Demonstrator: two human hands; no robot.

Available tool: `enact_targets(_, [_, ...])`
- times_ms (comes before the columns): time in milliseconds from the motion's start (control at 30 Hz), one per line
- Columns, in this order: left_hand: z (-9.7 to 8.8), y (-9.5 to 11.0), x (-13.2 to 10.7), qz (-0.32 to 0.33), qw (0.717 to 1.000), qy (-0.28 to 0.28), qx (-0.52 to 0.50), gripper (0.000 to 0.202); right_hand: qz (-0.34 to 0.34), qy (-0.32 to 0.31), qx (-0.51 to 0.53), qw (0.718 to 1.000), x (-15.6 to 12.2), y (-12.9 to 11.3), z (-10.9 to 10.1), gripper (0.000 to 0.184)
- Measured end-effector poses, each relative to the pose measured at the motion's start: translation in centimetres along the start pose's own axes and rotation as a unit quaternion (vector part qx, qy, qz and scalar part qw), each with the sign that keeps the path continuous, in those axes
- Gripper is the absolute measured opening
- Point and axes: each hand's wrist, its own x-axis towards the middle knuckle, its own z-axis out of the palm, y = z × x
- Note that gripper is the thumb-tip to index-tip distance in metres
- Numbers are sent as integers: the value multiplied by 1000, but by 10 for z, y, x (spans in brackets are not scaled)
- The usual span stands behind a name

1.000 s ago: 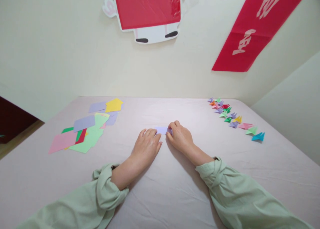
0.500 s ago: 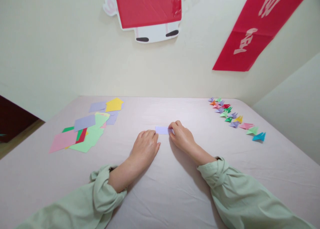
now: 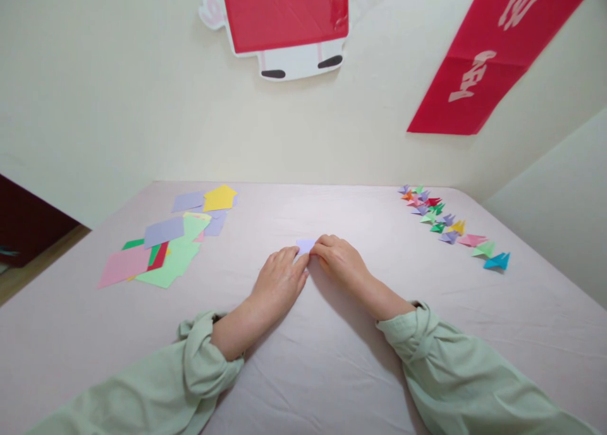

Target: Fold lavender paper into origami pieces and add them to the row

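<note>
A small piece of lavender paper lies flat on the cloth-covered table between my hands, much of it covered by fingers. My left hand is closed at the paper's left and near edge, its fingers pressed together on it. From the right, my right hand pinches the paper's right side, fingertips meeting near my left thumb and forefinger. Whether the paper is folded over under the fingers I cannot make out.
To the left lies a spread of coloured paper sheets, with a pink sheet nearest and a yellow one farther back. Several small folded paper figures, including a blue one, form a row at right. A wall rises behind the table.
My right hand has moved left over the paper, so less of it shows. The hands are now closer together, almost touching.
</note>
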Motion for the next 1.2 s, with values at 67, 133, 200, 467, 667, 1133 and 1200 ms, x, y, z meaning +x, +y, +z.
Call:
enact_targets(67, [0,0,0,-1,1000,-1,-2,30,-5,-19,-9,1000,-1,-1,0,29])
enact_targets(133, [0,1,-1,0,1000,1,-5,32,-7,-31,-15,999,-2,-1,-1,29])
enact_targets(200, [0,1,-1,0,1000,3,-7,32,-6,-37,-26,999,-3,-2,-3,28])
enact_targets(467, [-2,0,-1,-1,1000,-3,-4,31,57,-79,-75,992,-7,-7,-19,31])
enact_targets(667, [-2,-1,0,-1,1000,0,-2,28,108,-120,-102,982,-9,-10,-33,32])
enact_targets(1133, [15,-14,2,-61,995,76,-31,48,148,-45,8,988,-6,9,-17,26])
enact_targets(1200, [18,-17,3,-58,994,79,-57,50,159,12,76,984,-3,19,-7,29])
